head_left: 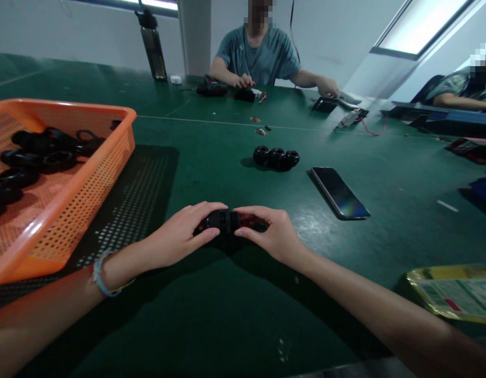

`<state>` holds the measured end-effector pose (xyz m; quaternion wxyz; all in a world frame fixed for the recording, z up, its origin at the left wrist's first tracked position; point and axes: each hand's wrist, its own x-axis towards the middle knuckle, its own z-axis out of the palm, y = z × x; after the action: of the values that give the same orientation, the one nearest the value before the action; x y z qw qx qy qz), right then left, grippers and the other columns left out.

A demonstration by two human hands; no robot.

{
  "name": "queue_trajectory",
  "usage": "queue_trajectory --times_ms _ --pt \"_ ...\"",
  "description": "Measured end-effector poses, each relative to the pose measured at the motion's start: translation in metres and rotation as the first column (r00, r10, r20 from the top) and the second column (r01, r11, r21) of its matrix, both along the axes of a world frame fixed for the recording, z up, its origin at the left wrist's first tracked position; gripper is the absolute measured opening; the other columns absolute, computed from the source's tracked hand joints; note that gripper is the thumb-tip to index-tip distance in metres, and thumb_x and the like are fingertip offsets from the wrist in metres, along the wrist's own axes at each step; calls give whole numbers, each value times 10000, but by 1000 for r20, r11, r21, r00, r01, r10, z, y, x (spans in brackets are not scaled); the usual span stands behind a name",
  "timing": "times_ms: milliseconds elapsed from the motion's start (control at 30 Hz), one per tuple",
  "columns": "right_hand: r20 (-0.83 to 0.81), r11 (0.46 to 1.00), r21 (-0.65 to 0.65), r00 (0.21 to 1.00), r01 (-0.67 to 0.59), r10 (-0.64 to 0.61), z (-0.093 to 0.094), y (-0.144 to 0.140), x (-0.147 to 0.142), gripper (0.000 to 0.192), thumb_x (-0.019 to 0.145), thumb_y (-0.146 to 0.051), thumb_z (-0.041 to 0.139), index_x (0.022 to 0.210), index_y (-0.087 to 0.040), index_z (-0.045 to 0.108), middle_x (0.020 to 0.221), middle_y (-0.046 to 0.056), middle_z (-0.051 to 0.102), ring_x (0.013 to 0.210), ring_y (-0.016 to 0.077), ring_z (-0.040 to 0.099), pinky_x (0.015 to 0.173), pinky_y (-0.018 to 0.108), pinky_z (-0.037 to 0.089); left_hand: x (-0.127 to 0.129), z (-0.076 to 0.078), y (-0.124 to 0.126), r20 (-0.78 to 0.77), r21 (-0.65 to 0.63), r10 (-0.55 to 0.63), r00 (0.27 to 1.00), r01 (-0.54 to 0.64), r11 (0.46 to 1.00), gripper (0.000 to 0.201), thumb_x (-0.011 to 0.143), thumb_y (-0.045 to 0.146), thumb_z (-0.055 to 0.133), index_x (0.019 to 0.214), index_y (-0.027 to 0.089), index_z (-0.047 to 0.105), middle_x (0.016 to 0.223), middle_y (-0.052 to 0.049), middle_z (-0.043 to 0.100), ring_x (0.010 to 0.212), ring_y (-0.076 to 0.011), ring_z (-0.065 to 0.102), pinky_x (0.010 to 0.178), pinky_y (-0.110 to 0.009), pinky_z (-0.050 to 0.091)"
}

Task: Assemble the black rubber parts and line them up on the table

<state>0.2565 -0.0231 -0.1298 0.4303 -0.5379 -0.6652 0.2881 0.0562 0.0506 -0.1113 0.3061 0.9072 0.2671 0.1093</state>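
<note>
A small black cylindrical part [224,221] lies between my two hands, low over the green table. My left hand [190,228] is closed around its left end, thumb in front and fingers behind. At its right end, the thumb and fingers of my right hand [272,231] pinch a narrower black piece. Whether the two pieces are joined cannot be made out. Beyond my hands, a short row of black ring-shaped parts [276,158] stands on the table.
An orange perforated basket [105,173] with several black parts stands at left. A smartphone [339,193] lies right of centre, a yellow-edged package [455,294] at lower right. Across the green table [211,315], a person handles small parts near a power drill [211,87] and a bottle [153,50].
</note>
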Motion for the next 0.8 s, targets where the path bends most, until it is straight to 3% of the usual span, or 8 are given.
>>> queue_trajectory --times_ms 567,800 --pt "-3 999 -43 1000 3 -3 4 0 -1 270 697 -198 708 964 -181 677 872 36 727 749 153 682 700 281 560 -1 -2 0 5 19 -13 1000 13 1000 412 877 373 372 1235 182 440 1167 -84 578 1060 -244 536 913 -374 405" --pt "-21 999 -44 1000 -20 19 5 -1 -1 330 716 -187 685 1040 -211 632 836 2 707 738 135 669 690 271 558 1 0 -1 1 1 -14 1000 14 1000 407 875 358 364 1238 187 431 1161 -88 580 1050 -239 540 890 -378 409"
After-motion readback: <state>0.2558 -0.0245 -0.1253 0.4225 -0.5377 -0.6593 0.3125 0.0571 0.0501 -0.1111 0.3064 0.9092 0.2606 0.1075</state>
